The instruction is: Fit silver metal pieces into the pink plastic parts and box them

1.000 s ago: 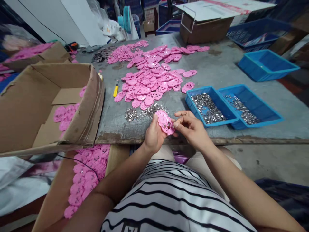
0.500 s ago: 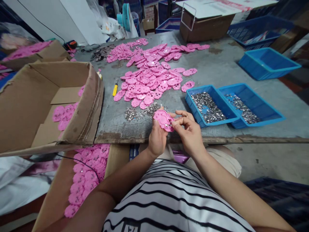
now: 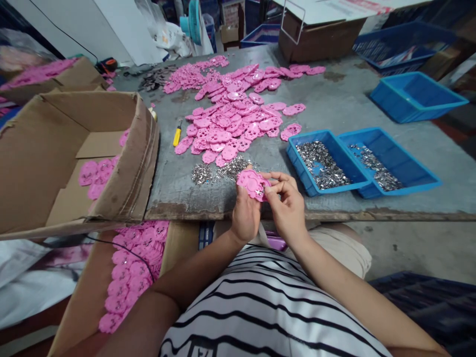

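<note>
A flat pink plastic piece (image 3: 250, 182) with a scalloped edge and cut-out holes is held above the table's front edge. My left hand (image 3: 245, 213) grips it from the left, thumb on top. At its right end, the thumb and fingertips of my right hand (image 3: 286, 201) are pinched near a hole; small shiny metal bits show there, and whatever lies between the fingertips is too small to make out. Just beyond my hands are loose piles of small metal pieces (image 3: 203, 173). Behind them spreads a heap of similar pink pieces (image 3: 226, 124).
Two blue trays (image 3: 323, 191) (image 3: 420, 181) with metal pieces stand at the right, another blue tray (image 3: 416, 101) farther back. A yellow-handled screwdriver (image 3: 177, 136) lies left of the heap. An open cardboard box (image 3: 148, 163) stands at the left, above a lower box holding stacked pink pieces (image 3: 130, 277).
My right hand has shifted slightly left, its fingers still at the right end of the pink piece. My left hand keeps its hold. The camera view has moved a little.
</note>
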The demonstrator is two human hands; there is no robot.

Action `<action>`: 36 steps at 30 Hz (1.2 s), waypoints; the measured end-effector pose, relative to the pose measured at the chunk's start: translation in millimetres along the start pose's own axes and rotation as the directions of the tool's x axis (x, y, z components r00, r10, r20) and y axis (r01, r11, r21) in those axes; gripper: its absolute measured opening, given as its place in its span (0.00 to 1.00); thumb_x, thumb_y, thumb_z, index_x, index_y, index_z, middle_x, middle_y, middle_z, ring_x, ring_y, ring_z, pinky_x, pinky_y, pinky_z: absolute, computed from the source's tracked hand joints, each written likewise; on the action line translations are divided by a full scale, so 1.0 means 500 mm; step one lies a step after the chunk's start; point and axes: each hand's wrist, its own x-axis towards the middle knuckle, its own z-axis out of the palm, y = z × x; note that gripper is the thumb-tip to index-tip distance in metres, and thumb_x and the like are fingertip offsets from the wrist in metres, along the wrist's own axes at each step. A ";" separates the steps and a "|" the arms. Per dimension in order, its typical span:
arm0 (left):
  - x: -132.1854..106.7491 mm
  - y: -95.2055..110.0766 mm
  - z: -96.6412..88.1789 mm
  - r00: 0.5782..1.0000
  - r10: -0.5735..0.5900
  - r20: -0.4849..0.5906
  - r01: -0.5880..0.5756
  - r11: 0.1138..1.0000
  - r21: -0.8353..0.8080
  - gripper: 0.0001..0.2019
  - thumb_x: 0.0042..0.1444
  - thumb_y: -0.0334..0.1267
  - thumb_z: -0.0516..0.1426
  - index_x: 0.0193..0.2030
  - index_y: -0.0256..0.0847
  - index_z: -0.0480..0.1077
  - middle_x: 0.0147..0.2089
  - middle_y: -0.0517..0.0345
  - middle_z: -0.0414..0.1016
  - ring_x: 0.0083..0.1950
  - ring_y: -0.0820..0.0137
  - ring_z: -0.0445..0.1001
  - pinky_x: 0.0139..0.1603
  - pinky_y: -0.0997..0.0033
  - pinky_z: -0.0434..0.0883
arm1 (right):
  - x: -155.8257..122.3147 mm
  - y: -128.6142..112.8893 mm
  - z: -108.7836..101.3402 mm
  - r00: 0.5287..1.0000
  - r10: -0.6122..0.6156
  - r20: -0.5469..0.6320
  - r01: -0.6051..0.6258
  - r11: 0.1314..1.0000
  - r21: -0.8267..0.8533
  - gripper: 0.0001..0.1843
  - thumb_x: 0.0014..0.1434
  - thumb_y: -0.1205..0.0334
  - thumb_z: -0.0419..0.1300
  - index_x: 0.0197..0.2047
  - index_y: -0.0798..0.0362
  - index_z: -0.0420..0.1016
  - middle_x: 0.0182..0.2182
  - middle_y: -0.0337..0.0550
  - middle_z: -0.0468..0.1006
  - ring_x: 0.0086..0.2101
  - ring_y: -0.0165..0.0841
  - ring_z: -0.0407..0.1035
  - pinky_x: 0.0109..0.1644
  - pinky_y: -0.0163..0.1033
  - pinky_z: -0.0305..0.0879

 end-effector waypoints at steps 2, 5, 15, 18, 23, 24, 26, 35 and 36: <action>0.000 -0.002 0.000 1.000 0.009 0.004 -0.009 1.000 -0.001 0.24 0.64 0.50 0.43 0.62 0.43 0.60 0.59 0.49 0.70 0.64 0.65 0.65 0.66 0.62 0.59 | -0.003 0.003 0.003 1.000 -0.011 -0.003 0.011 1.000 -0.001 0.12 0.57 0.61 0.58 0.23 0.51 0.64 0.42 0.47 0.74 0.49 0.38 0.66 0.56 0.50 0.59; 0.002 -0.003 -0.004 0.999 0.026 0.029 -0.027 0.999 0.027 0.24 0.63 0.52 0.45 0.60 0.43 0.60 0.56 0.49 0.72 0.62 0.63 0.67 0.64 0.61 0.61 | -0.008 0.015 0.008 0.998 -0.052 -0.021 0.052 0.998 -0.030 0.09 0.56 0.61 0.59 0.26 0.51 0.67 0.43 0.47 0.73 0.49 0.38 0.65 0.56 0.49 0.60; 0.013 0.011 -0.025 0.998 -0.026 0.060 0.013 0.978 0.207 0.27 0.44 0.31 0.59 0.52 0.45 0.56 0.42 0.58 0.74 0.42 0.65 0.77 0.47 0.59 0.72 | 0.123 -0.006 -0.131 0.905 -0.373 -0.205 0.301 0.902 -0.310 0.07 0.55 0.61 0.59 0.37 0.52 0.67 0.44 0.49 0.71 0.43 0.37 0.68 0.45 0.44 0.65; 0.017 0.020 -0.035 0.997 -0.063 0.051 0.046 0.958 0.282 0.23 0.43 0.30 0.57 0.48 0.43 0.57 0.40 0.57 0.75 0.38 0.66 0.78 0.41 0.63 0.74 | 0.198 -0.023 -0.231 0.957 -0.202 -0.211 -0.032 0.645 -0.764 0.08 0.60 0.63 0.54 0.42 0.55 0.70 0.46 0.56 0.71 0.48 0.41 0.67 0.50 0.44 0.63; 0.030 0.025 -0.062 0.989 -0.145 0.017 0.129 0.923 0.362 0.21 0.43 0.30 0.56 0.46 0.40 0.59 0.40 0.54 0.77 0.33 0.67 0.78 0.27 0.72 0.71 | 0.236 -0.010 -0.329 0.879 0.392 -0.271 -0.315 0.052 -0.948 0.11 0.58 0.67 0.56 0.40 0.63 0.77 0.42 0.66 0.76 0.46 0.53 0.71 0.45 0.48 0.64; 0.033 0.023 -0.066 0.987 -0.162 0.024 0.141 0.918 0.370 0.20 0.43 0.30 0.56 0.46 0.40 0.59 0.40 0.54 0.77 0.33 0.67 0.78 0.26 0.73 0.71 | 0.234 -0.001 -0.335 0.866 0.417 -0.276 -0.323 0.046 -0.945 0.11 0.57 0.67 0.56 0.39 0.62 0.78 0.41 0.65 0.77 0.43 0.52 0.72 0.42 0.46 0.65; 0.037 0.019 -0.070 0.979 -0.202 0.035 0.173 0.906 0.386 0.20 0.44 0.30 0.57 0.46 0.39 0.60 0.40 0.53 0.78 0.32 0.67 0.78 0.26 0.72 0.71 | 0.229 0.014 -0.337 0.849 0.463 -0.255 -0.309 0.043 -0.950 0.12 0.56 0.67 0.56 0.39 0.59 0.79 0.41 0.60 0.79 0.42 0.48 0.73 0.39 0.42 0.64; 0.043 0.005 -0.084 0.954 -0.301 0.009 0.265 0.855 0.446 0.20 0.46 0.33 0.59 0.47 0.38 0.62 0.40 0.52 0.79 0.33 0.66 0.78 0.27 0.72 0.72 | 0.220 0.006 -0.308 0.821 0.546 -0.169 -0.232 0.048 -0.972 0.16 0.54 0.68 0.56 0.44 0.54 0.78 0.46 0.56 0.78 0.45 0.44 0.72 0.40 0.39 0.64; 0.044 0.003 -0.088 0.953 -0.303 0.012 0.267 0.857 0.440 0.20 0.46 0.34 0.59 0.47 0.38 0.62 0.40 0.52 0.79 0.33 0.66 0.78 0.27 0.72 0.73 | 0.219 0.005 -0.306 0.813 0.555 -0.176 -0.238 0.040 -0.970 0.15 0.54 0.69 0.55 0.43 0.55 0.78 0.45 0.57 0.78 0.45 0.45 0.73 0.39 0.40 0.64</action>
